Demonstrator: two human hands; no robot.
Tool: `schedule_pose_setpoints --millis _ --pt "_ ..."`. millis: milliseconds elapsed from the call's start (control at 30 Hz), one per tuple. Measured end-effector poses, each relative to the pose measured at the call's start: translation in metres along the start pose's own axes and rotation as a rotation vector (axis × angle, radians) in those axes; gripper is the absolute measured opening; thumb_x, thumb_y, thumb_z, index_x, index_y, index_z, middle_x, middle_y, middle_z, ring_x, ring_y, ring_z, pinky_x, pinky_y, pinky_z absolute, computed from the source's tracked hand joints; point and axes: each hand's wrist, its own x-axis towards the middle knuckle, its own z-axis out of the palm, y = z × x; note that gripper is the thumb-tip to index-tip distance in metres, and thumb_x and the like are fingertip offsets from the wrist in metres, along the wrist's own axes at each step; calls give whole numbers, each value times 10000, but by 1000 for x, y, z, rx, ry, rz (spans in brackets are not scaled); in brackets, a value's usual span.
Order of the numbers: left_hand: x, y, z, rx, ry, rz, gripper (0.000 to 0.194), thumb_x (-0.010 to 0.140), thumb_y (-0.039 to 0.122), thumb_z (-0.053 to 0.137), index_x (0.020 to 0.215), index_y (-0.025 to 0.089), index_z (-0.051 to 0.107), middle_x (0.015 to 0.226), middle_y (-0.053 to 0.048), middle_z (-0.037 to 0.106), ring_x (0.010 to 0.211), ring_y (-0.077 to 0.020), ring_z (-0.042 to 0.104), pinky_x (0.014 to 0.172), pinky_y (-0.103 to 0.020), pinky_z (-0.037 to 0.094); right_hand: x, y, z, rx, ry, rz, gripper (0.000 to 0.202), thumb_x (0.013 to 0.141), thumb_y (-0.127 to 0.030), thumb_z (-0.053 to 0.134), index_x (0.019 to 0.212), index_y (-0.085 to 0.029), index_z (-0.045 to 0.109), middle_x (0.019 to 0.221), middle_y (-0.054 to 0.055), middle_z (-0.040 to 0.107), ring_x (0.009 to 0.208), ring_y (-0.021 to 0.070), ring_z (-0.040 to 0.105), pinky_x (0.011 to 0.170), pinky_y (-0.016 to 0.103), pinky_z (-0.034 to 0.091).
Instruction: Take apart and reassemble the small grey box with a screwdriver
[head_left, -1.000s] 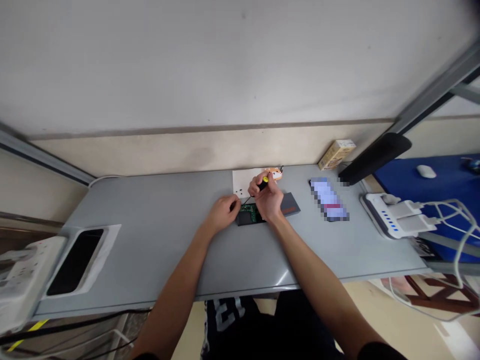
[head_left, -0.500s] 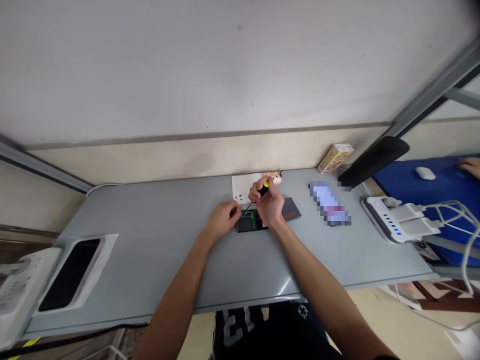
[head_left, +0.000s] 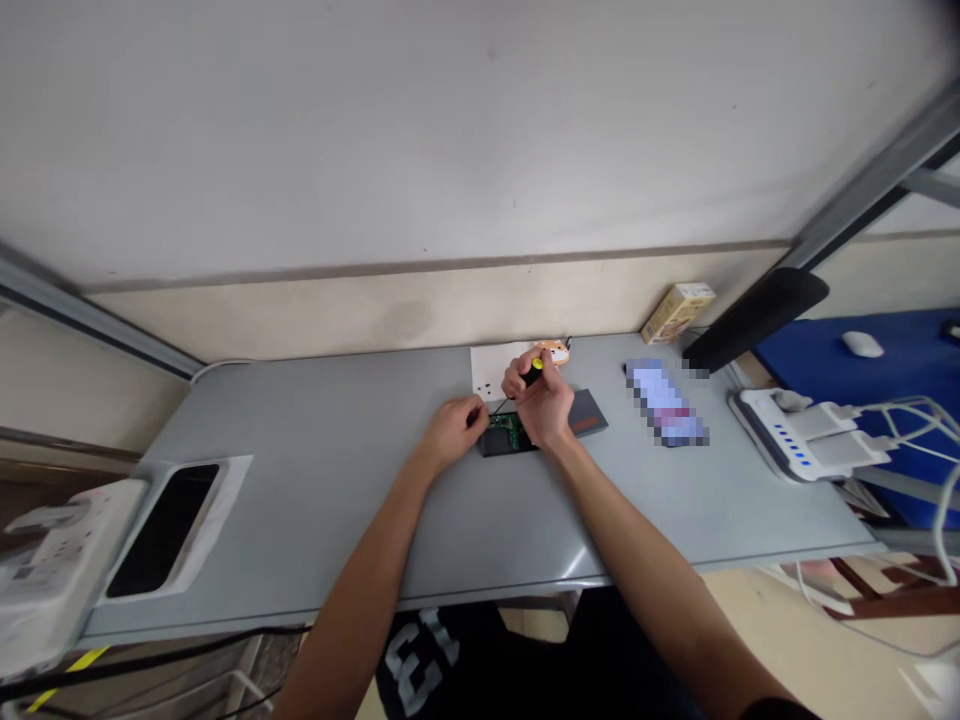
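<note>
My right hand (head_left: 544, 405) is wrapped round a screwdriver (head_left: 533, 372) with a black and yellow handle. Its thin shaft slants down to the left, toward the upper left part of an opened dark device (head_left: 496, 440) with a green circuit board. Curled at the device's left edge, my left hand (head_left: 456, 430) has its thumb and fingertips pressed together near the screwdriver's tip; what they hold, if anything, is hidden. The right hand covers part of the device. A flat grey panel with a reddish-brown patch (head_left: 588, 415) lies to its right.
Behind my hands lie a white sheet with small dark bits (head_left: 485, 372) and an orange-and-white animal-shaped item (head_left: 556, 352). A lit phone (head_left: 664, 402), a small carton (head_left: 679, 312) and a power strip (head_left: 799, 440) are rightward. At left are a dark phone (head_left: 165, 530) and another power strip (head_left: 82, 560).
The camera view has shifted slightly, so the desk appears a little to the right. My hands and the screwdriver keep nearly the same pose. Another person's hand at the far right has left view.
</note>
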Motion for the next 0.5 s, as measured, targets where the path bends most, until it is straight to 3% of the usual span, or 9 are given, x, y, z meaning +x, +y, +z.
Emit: schedule_pose_setpoints --millis 300,500 --pt "-1 -1 2 2 11 -23 255 986 273 481 743 200 497 675 18 521 648 -142 463 639 -281 328 1 -1 -2 -32 41 -32 429 1006 -555 474 733 -225 480 659 -24 333 531 112 320 520 256 338" --pt "-1 -2 1 14 7 -13 267 999 292 461 753 202 513 683 13 531 660 -151 472 654 -288 339 -2 2 -1 -36 4 -23 396 997 -523 483 745 -219 517 657 -17 361 555 121 340 544 266 347"
